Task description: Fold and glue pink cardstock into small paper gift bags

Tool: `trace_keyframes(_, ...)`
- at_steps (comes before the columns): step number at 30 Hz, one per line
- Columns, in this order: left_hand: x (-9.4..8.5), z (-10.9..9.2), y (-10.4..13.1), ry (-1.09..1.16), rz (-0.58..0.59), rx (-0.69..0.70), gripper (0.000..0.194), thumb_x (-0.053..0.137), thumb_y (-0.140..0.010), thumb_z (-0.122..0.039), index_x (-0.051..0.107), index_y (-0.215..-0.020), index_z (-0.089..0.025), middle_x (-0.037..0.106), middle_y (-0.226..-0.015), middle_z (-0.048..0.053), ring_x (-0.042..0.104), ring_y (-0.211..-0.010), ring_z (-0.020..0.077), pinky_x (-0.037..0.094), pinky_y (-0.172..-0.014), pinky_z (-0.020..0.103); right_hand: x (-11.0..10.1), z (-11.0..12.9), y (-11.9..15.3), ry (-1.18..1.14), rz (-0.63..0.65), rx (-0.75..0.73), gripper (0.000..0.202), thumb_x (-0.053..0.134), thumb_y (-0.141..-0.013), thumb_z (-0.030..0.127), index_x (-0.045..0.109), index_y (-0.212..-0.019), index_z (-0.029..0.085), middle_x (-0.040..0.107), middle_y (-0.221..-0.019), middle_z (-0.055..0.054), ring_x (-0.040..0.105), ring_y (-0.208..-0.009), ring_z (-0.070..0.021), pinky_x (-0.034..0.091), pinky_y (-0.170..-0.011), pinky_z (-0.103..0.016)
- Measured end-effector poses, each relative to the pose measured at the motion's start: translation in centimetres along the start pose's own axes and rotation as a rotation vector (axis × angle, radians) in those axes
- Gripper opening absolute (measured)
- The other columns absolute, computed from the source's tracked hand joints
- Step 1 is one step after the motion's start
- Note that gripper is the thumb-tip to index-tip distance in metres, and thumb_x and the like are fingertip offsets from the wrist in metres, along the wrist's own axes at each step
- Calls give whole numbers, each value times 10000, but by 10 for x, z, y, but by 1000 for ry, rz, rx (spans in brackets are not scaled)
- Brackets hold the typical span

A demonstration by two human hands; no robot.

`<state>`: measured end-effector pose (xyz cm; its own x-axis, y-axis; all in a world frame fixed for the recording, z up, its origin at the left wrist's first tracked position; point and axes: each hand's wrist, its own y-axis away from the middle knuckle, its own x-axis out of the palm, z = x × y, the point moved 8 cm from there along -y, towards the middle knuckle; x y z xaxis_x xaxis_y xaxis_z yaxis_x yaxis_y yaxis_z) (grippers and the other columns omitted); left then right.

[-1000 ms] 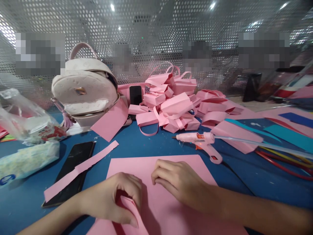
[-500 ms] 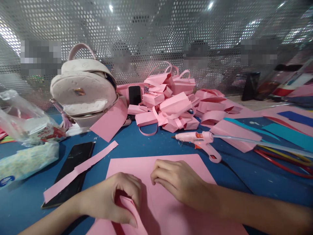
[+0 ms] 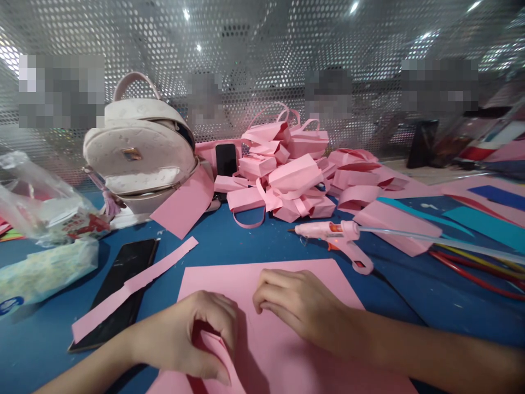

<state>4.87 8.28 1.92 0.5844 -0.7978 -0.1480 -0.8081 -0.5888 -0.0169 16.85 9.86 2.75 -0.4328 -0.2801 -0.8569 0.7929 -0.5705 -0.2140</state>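
My left hand (image 3: pixel 197 334) is closed round a folded piece of pink paper (image 3: pixel 219 353), with the thumb in front and the fingers curled over its far side. Below it a large pink paper sheet (image 3: pixel 303 273) lies flat on the blue table. My right hand (image 3: pixel 293 298) rests on that sheet, its fingers curled inward; whatever they hold, if anything, is hidden. Beyond the sheet, nearest my right hand, a pink glue gun (image 3: pixel 328 231) lies on its side with a clear glue stick (image 3: pixel 402 234) in its back end.
A heap of small pink paper bags (image 3: pixel 287 169) stands at the back beside a white backpack (image 3: pixel 139 148). At left lie a black phone (image 3: pixel 123 268), a pink paper strip (image 3: pixel 159 268) across it, and a plastic packet (image 3: pixel 53 268). Red-handled scissors (image 3: pixel 479 273) lie right.
Both hands keep nearly the same place and pose, the left still gripping the folded paper. The view has shifted very slightly.
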Motion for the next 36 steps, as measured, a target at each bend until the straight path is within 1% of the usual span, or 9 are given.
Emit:
trace_keyframes(7,1,-2,0,16,9,7,466,787,-741,-598,665,-648,-158,652,-710,75,586,-724,198,463,-729,322,-2,-4,1,-46,3,43,222,452,-1016,92,635,-964,207,668,-978,11,597,-820,-131,357,-688,-254)
trace_keyframes(13,0,-1,0,32,9,0,454,798,-742,-575,670,-649,-150,654,-716,83,594,-730,207,464,-727,333,-1,0,0,-19,31,13,186,518,-993,101,651,-915,204,653,-935,18,573,-774,-126,339,-648,-256)
trace_keyframes(17,1,-1,0,35,11,-3,444,806,-741,-560,672,-648,-147,656,-726,87,596,-734,210,463,-726,336,-1,-3,1,-46,29,37,218,454,-1007,83,614,-910,196,642,-943,10,568,-783,-132,344,-659,-259)
trace_keyframes(19,0,-1,0,39,11,-3,446,807,-740,-561,671,-647,-146,654,-724,87,597,-734,211,463,-725,337,-1,-5,2,-51,20,54,208,440,-1030,117,603,-928,198,643,-959,9,577,-815,-135,353,-686,-258)
trace_keyframes(22,0,1,0,28,8,-6,453,810,-731,-567,667,-645,-146,646,-707,81,592,-725,209,458,-718,333,2,-7,2,-24,34,77,100,541,-1024,236,603,-946,218,646,-975,25,589,-833,-135,348,-695,-261)
trace_keyframes(24,0,2,0,20,5,-6,459,813,-725,-572,664,-641,-146,642,-698,76,586,-719,205,453,-713,329,4,-8,2,2,44,84,89,576,-1012,271,600,-939,226,647,-971,35,595,-826,-133,340,-685,-266)
trace_keyframes(27,1,1,1,15,7,-1,457,812,-728,-571,665,-644,-147,637,-702,68,576,-721,197,445,-709,317,8,-8,1,51,44,83,112,548,-1025,258,597,-927,234,646,-958,43,600,-810,-132,317,-649,-281)
trace_keyframes(31,2,0,1,2,4,-11,442,818,-730,-555,667,-649,-148,642,-713,67,571,-726,190,437,-694,304,16,-10,0,137,47,104,74,567,-997,222,585,-926,219,641,-939,31,574,-708,-139,266,-578,-304)
trace_keyframes(36,4,-2,1,-3,18,-10,436,813,-744,-544,664,-650,-145,653,-724,72,575,-737,191,436,-698,301,12,-17,-4,168,32,245,68,600,-962,156,604,-904,192,647,-916,22,554,-625,-125,247,-547,-294)
